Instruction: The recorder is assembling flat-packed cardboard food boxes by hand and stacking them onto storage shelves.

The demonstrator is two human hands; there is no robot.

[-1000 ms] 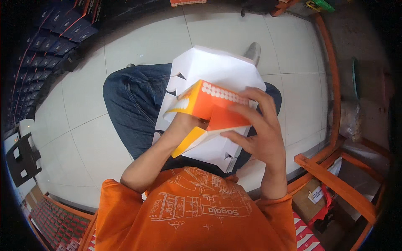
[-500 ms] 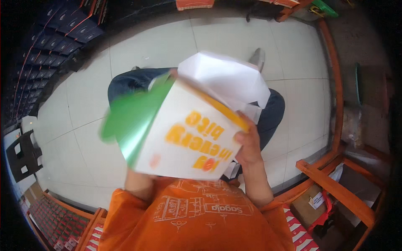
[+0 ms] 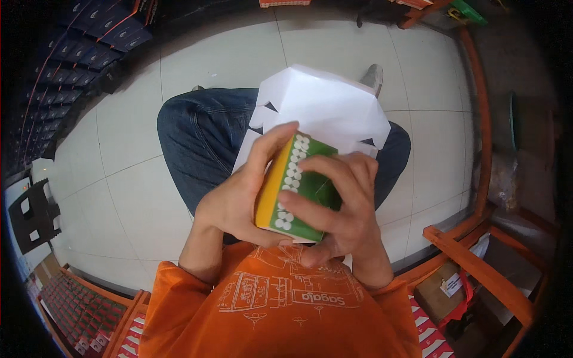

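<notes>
A small folded paperboard box (image 3: 293,173) is between my hands above my lap. Green covers one side, yellow another, with rows of white dots along the green edge. My left hand (image 3: 233,194) wraps round the yellow side, fingers at the far end and thumb at the near end. The fingers of my right hand (image 3: 352,206) lie bent over the green side, with the thumb at its near end. Flat white die-cut box blanks (image 3: 328,101) rest across my thighs beyond the box, partly covered by my hands.
Dark blue boxes (image 3: 89,53) are stacked at the far left. A black plastic piece (image 3: 33,218) lies at the left. Orange wooden frames (image 3: 477,268) stand at the right, with a brown carton (image 3: 439,292) inside. Pale floor tiles (image 3: 131,131) surround my crossed legs.
The wide open green, white and yellow blank has become a compact folded box. My left hand has come out from behind it, and both hands now grip it from the sides.
</notes>
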